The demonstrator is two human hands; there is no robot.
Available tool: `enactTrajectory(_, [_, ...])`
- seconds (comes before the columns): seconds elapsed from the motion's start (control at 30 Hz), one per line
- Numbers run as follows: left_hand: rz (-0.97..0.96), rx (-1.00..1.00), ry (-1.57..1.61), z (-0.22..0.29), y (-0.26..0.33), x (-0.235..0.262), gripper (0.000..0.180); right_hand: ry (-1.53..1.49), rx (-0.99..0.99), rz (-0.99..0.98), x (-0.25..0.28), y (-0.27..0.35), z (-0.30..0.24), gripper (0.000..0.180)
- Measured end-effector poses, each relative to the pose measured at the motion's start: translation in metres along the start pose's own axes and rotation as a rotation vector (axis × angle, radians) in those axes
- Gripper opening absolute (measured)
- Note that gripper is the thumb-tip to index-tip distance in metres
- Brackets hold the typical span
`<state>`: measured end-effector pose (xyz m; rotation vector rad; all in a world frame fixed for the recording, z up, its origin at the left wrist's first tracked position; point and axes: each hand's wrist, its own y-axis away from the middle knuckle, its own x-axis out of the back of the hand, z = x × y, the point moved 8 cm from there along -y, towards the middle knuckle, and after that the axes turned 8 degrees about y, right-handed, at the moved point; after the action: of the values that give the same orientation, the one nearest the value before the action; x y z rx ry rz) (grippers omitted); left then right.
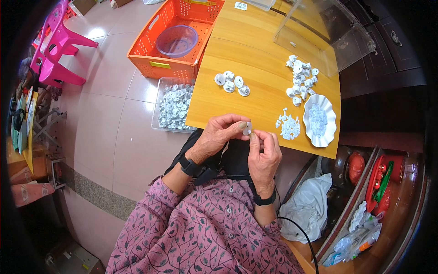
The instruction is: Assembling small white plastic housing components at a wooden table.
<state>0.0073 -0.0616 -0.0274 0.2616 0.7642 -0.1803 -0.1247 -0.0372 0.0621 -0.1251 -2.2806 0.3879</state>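
Just past the near edge of the yellow wooden table point(216, 107), my two hands meet around a small white round plastic part point(247, 129). My left hand point(218, 134) pinches it between thumb and forefinger. From the other side, the fingertips of my right hand point(263, 155) grip its lower edge. A small group of white round plastic pieces point(229, 81) lies ahead of my hands. To the right are a heap of white plug-like parts point(299, 77) and a pile of tiny white pieces point(290, 127). A scalloped white dish point(331, 119) holds small translucent bits point(318, 119).
Left of the table, a clear bin point(160, 107) is full of white parts. An orange crate point(142, 58) behind it holds a purple basket point(177, 41). A clear plastic box point(337, 50) stands at the far right. Below right, an open drawer point(392, 214) contains bags.
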Motion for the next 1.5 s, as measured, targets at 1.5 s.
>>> enactTrajectory(1.5, [0.256,-0.295,-0.195,0.074,0.023,0.037,0.023,-0.246,-0.185,-0.099,-0.023,0.008,0.022,0.01])
